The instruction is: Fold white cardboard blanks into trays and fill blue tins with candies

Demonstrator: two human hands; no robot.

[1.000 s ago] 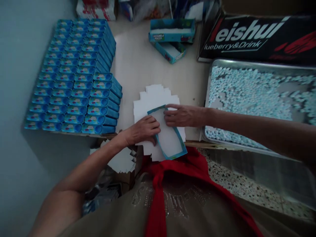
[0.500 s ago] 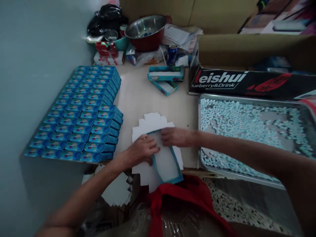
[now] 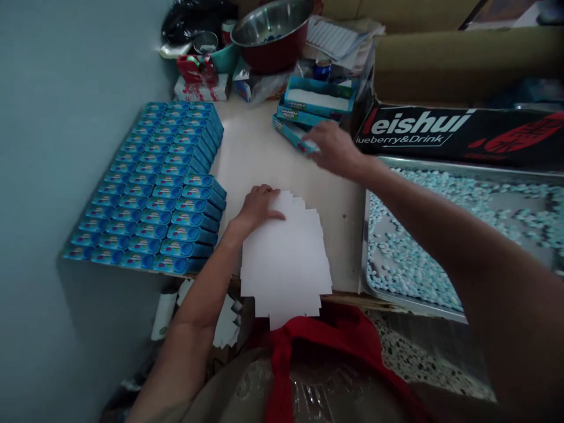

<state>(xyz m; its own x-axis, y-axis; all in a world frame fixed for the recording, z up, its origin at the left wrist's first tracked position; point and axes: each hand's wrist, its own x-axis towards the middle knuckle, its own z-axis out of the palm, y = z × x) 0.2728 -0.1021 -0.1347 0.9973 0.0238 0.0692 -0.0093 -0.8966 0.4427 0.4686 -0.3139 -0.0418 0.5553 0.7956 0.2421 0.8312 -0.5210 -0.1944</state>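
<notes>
A pile of flat white die-cut cardboard blanks [image 3: 285,258] lies at the table's front edge. My left hand [image 3: 261,210] rests on the pile's upper left edge, thumb and fingers apart. Farther back, blue shallow box trays [image 3: 317,100] with white insides are stacked askew. My right hand [image 3: 331,147] is just in front of them, fingers loosely bent and apart, close to the lowest tray [image 3: 291,134]. Nothing shows in its grasp. Whether the fingertips touch that tray I cannot tell.
Rows of small blue packages [image 3: 154,182] stand at left. On the right sits a metal tray [image 3: 365,258] of pale blue candies, behind it a large black carton [image 3: 414,129]. A metal bowl [image 3: 275,41], a red tape dispenser [image 3: 196,69] and a blue can [image 3: 322,69] are at the back.
The blue tray that lay over the white blanks has gone from there, and the stack at the back is one tray higher. My right hand has moved back to that stack; my left stays at the blanks.
</notes>
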